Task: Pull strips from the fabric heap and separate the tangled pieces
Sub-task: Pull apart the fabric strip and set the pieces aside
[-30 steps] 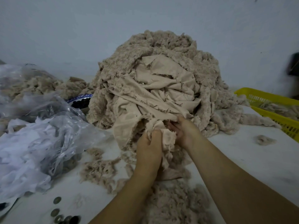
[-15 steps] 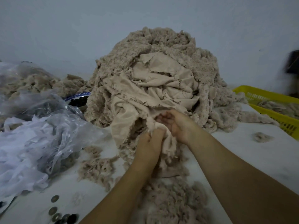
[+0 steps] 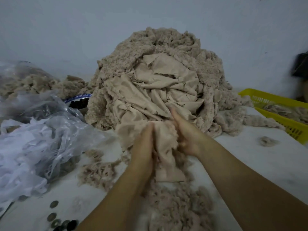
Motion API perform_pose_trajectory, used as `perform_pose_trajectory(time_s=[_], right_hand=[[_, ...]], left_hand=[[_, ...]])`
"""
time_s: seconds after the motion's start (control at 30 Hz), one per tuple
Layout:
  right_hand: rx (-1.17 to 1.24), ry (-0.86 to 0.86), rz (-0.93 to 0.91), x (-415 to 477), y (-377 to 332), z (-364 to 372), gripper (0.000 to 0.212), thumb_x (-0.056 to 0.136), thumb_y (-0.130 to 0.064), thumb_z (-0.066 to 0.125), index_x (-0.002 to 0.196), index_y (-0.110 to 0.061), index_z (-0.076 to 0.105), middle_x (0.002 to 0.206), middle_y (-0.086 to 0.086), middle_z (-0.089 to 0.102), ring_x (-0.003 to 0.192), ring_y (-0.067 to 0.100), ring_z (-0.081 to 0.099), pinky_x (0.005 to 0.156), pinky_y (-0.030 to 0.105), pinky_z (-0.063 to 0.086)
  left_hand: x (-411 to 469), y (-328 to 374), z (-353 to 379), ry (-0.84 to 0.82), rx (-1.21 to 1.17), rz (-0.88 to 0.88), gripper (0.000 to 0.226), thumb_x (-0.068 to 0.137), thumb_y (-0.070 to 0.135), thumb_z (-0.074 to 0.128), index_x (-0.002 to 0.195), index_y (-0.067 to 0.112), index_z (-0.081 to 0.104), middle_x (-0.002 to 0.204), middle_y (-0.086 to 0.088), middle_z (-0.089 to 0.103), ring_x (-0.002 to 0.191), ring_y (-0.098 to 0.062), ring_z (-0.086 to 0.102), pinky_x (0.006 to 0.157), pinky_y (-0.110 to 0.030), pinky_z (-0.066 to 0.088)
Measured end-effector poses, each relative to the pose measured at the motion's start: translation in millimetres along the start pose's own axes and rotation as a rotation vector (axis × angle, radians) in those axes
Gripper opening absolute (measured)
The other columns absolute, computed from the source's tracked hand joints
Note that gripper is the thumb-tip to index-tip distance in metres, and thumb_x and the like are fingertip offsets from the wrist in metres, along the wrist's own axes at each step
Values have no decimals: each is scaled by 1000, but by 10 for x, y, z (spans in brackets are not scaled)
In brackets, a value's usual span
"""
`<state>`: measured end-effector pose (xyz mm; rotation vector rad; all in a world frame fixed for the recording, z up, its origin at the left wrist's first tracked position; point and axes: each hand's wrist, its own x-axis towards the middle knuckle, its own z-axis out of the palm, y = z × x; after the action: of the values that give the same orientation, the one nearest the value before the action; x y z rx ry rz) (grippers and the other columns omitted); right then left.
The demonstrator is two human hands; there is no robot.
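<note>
Fabric heap (image 3: 158,77) sits at the middle of the white desk (image 3: 250,157), against the grey wall (image 3: 66,30). Plastic bags (image 3: 41,130) lie at the left edge and a yellow basket (image 3: 275,104) at the right edge. At the heap's near foot, the right hand (image 3: 188,135) grips a beige strip (image 3: 166,157). The left hand (image 3: 145,144) lies against the strip; its grip cannot be told

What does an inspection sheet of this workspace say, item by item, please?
Surface: white table, dusted with fluff.
Job's things: fabric heap by the wall; fabric strip between the hands.
Clutter: plastic bags, metal discs, loose scraps, yellow basket.
Grippers: left hand holds the strip; right hand blurred, grip unclear.
Cables: nothing seen.
Surroundings: plain wall; dark object at the right edge.
</note>
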<state>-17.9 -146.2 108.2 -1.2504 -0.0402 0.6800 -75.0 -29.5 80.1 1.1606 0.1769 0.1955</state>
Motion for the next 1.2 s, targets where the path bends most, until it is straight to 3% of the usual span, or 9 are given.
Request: perform_pose_trajectory(time_s=[0.17,0.3,0.5,0.6,0.7,0.93,1.03,1.13,1.2], right_hand=[[-206,-9,-150,-269,391,-39,51,83,-69,56,120,-35,66,120,-18,70,114,1,63,90,20,52],[-668,133,-341,-305,515,-163,11,97,-36,61,89,-31,66,80,-23,67,70,-8,60,60,4,41],[5,195,-362,-342,369,-301,24,92,-30,64,101,-9,70,100,9,75,86,18,71,68,34,61],[45,234,-419,-355,309,-305,45,76,-42,69,110,-12,73,109,12,74,95,25,70,77,40,56],[-85,286,-467,-370,300,-326,26,78,-41,70,92,-20,78,96,7,76,87,21,69,73,34,56],[-279,365,-601,-340,326,-259,17,95,-30,64,83,-29,75,83,-9,74,79,6,67,67,25,55],[-321,353,-598,-348,375,-185,22,99,-29,59,84,-31,76,80,-13,74,76,3,67,62,18,53],[-254,313,-584,-392,351,-204,25,101,-39,50,100,-35,75,95,-19,74,89,1,70,69,17,55],[-297,221,-594,-400,371,-220,33,90,-53,56,115,-35,69,107,-24,70,102,-7,64,78,12,51]], left_hand=[[142,84,-206,-59,-494,-249,53,106,46,35,125,6,63,120,-15,71,107,-27,71,88,-41,52],[211,152,-281,-52,-721,-191,54,107,44,30,120,3,64,116,-19,72,113,-31,64,101,-45,44],[289,158,-404,-27,-739,-109,50,108,43,30,132,10,58,123,-12,70,116,-27,64,99,-41,51],[304,91,-374,-14,-679,-111,47,108,44,30,128,13,59,111,-9,75,100,-22,73,76,-36,61],[335,130,-407,-12,-726,-72,48,109,42,28,125,11,60,116,-9,74,101,-20,73,79,-35,59],[10,29,-115,-295,156,-18,66,74,75,63,114,24,74,117,-5,74,109,-21,70,92,-40,55],[-84,-74,-18,-430,487,105,32,84,51,74,106,27,76,102,-1,77,100,-19,73,88,-37,59],[-75,-60,-37,-207,554,132,19,92,35,70,80,23,79,78,7,77,75,-10,72,69,-20,57],[-42,1,-86,-119,400,81,25,95,39,65,89,18,79,87,3,78,85,-15,74,77,-26,57]])
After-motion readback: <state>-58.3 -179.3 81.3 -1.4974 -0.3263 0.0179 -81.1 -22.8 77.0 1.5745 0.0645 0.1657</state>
